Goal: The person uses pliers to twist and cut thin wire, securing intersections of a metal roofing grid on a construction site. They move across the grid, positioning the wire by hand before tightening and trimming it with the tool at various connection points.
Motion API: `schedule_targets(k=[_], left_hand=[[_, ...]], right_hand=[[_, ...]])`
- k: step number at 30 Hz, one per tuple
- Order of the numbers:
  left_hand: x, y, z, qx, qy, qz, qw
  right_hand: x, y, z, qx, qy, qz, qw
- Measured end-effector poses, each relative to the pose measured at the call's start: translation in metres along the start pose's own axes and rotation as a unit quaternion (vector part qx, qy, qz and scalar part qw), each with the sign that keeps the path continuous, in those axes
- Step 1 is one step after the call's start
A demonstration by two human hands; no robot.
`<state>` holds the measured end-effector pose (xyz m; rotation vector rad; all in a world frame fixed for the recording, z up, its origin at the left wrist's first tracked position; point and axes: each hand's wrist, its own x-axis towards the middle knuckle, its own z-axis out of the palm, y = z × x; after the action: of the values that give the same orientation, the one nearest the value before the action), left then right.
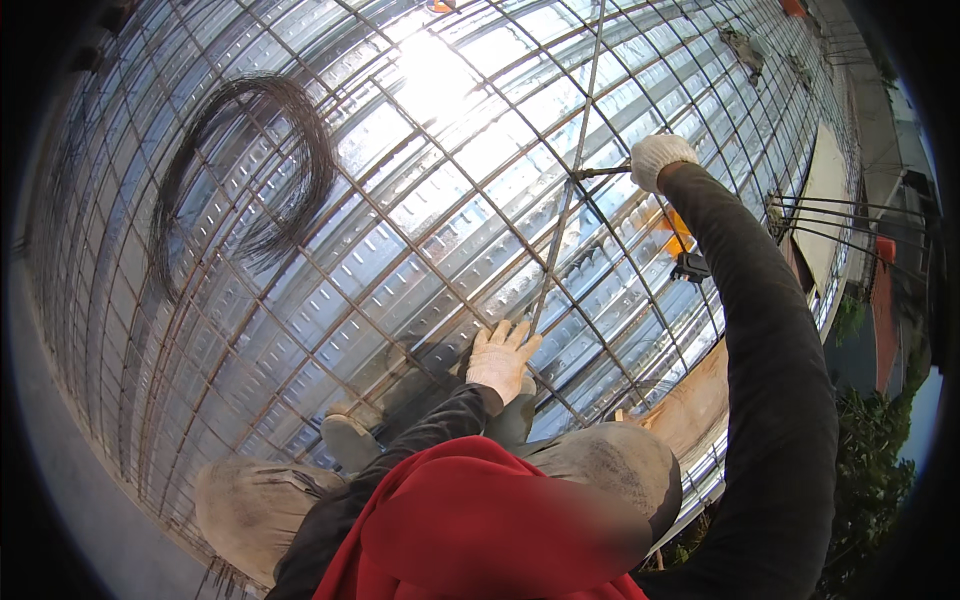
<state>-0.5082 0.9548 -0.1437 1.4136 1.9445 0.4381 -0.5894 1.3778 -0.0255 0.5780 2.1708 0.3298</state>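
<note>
My left hand (500, 360), in a pale glove, lies with its fingers spread on the steel rebar mesh, at the near end of a long ribbed bar (561, 225) that crosses the grid diagonally. My right hand (662, 160), in a white knitted glove, is closed round a rebar tying hook (606, 171). Its thin dark shaft points left, and the tip is at a crossing on that diagonal bar. Whether tie wire is on the tip is too small to tell. Below my right forearm lies an orange and black object (678, 232), its kind unclear.
A large coil of dark tie wire (322, 165) rests on the mesh at left. Shiny ribbed metal decking (400, 265) lies beneath the bars, with strong sun glare. Bar ends (850, 212) stick out at right. A wooden board (690, 405) lies beside my knee.
</note>
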Motion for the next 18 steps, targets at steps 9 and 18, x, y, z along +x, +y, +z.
schedule_targets(k=[9,18], left_hand=[[0.171,0.055,-0.059,-0.777,-0.059,-0.216,0.588],[0.328,0.059,-0.095,-0.590,-0.046,-0.142,0.794]], right_hand=[[-0.033,0.026,0.029,0.468,-0.316,0.056,0.823],[-0.038,0.006,-0.003,0.164,-0.178,-0.017,0.970]])
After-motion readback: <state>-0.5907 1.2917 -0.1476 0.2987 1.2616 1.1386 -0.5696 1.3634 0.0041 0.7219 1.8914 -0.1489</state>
